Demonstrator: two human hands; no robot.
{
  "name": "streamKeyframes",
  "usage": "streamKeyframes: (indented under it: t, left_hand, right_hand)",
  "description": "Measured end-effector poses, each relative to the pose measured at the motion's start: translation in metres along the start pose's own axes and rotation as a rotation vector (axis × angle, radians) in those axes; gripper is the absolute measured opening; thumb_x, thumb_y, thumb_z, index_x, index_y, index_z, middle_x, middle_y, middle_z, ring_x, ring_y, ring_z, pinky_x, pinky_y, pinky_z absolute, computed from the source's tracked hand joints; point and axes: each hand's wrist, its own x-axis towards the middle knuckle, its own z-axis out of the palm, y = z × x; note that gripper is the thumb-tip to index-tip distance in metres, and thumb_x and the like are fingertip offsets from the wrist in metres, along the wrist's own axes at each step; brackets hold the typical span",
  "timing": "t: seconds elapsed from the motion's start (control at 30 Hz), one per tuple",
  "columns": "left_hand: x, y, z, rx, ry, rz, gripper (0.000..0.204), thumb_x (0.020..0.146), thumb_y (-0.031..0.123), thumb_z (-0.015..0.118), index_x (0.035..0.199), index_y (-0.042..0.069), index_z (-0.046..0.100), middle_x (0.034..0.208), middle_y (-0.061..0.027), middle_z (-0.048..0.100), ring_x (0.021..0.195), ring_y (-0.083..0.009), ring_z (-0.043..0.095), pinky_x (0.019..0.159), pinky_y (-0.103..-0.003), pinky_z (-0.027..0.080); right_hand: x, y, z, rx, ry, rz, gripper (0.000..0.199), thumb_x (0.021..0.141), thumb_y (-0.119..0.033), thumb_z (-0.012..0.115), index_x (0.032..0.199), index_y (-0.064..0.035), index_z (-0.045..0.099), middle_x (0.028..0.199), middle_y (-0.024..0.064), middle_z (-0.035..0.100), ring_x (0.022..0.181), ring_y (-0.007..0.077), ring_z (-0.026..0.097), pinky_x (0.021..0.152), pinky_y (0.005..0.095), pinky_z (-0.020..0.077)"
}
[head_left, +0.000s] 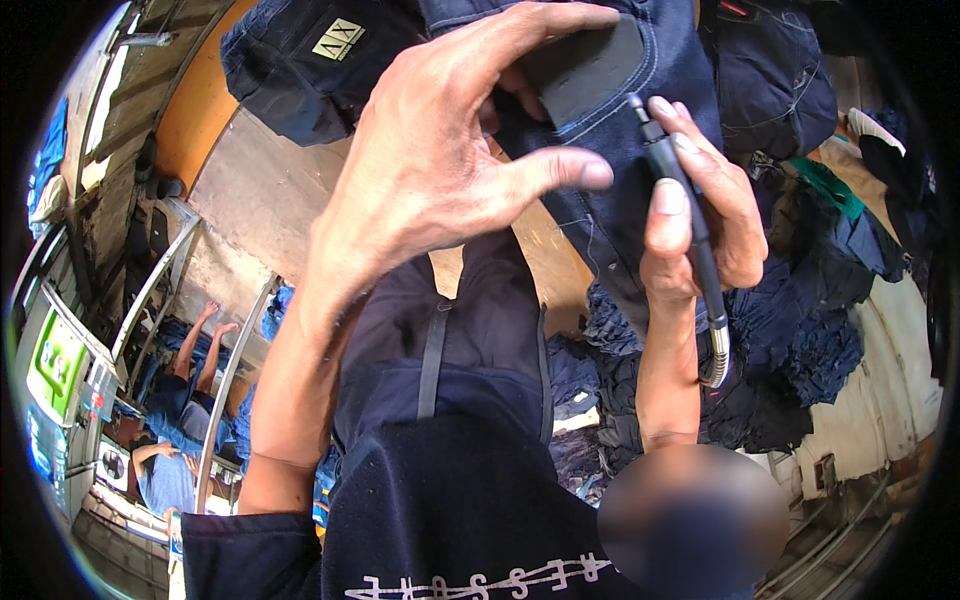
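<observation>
Left hand (440, 150) spread wide, fingertips on dark stiff jeans (600, 130) w/ grey patch (590, 65). Right hand (695, 210) closed round slim black tool (680, 190) w/ ribbed metal hose.

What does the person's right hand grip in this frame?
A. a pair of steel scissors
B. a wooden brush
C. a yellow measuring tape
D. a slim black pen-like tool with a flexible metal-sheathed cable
D: the right hand wraps around a slim black pen-like tool whose metal-sheathed cable trails down below the fist, its tip against the dark blue denim garment.
</observation>
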Motion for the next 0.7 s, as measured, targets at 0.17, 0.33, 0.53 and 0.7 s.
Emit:
streamKeyframes:
  t: [0.17, 0.33, 0.53, 0.7]
  left_hand:
    - [-0.004, -0.004, 0.016, 0.083, 0.204, 0.048, 0.074, 0.074, 0.007, 0.092, 0.144, 0.018, 0.071, 0.127, -0.0076, 0.076, 0.086, -0.0202, 0.072, 0.077, -0.032, 0.06]
    - [-0.001, -0.008, 0.019, -0.009, 0.297, 0.042, 0.073, 0.073, 0.008, 0.094, 0.142, 0.02, 0.074, 0.124, -0.0064, 0.078, 0.081, -0.0183, 0.072, 0.073, -0.03, 0.06]
    - [-0.002, -0.011, 0.02, 0.102, 0.273, 0.056, 0.073, 0.074, 0.008, 0.094, 0.142, 0.019, 0.074, 0.124, -0.006, 0.078, 0.082, -0.0173, 0.072, 0.074, -0.029, 0.06]
    - [-0.003, -0.014, 0.019, 0.14, 0.266, 0.058, 0.072, 0.074, 0.009, 0.094, 0.143, 0.018, 0.073, 0.123, -0.0057, 0.078, 0.083, -0.0164, 0.072, 0.074, -0.029, 0.059]
  right_hand:
    - [0.001, 0.006, 0.005, 0.047, 0.022, -0.061, 0.027, 0.088, -0.003, 0.07, 0.113, 0.0073, 0.073, 0.108, 0.0287, 0.079, 0.109, 0.0424, 0.08, 0.103, 0.0545, 0.0627]
    - [0.002, 0.009, 0.012, 0.043, 0.073, -0.074, 0.028, 0.078, -0.002, 0.072, 0.105, 0.0045, 0.078, 0.096, 0.0186, 0.082, 0.103, 0.0407, 0.082, 0.099, 0.0539, 0.0658]
    - [0.004, 0.01, 0.01, 0.036, 0.056, -0.086, 0.028, 0.077, -0.002, 0.073, 0.104, 0.0044, 0.078, 0.095, 0.0176, 0.082, 0.104, 0.04, 0.082, 0.099, 0.0534, 0.0659]
    - [0.003, 0.012, 0.012, 0.037, 0.071, -0.092, 0.029, 0.077, -0.002, 0.073, 0.104, 0.0048, 0.078, 0.096, 0.018, 0.082, 0.104, 0.0401, 0.082, 0.099, 0.0531, 0.0659]
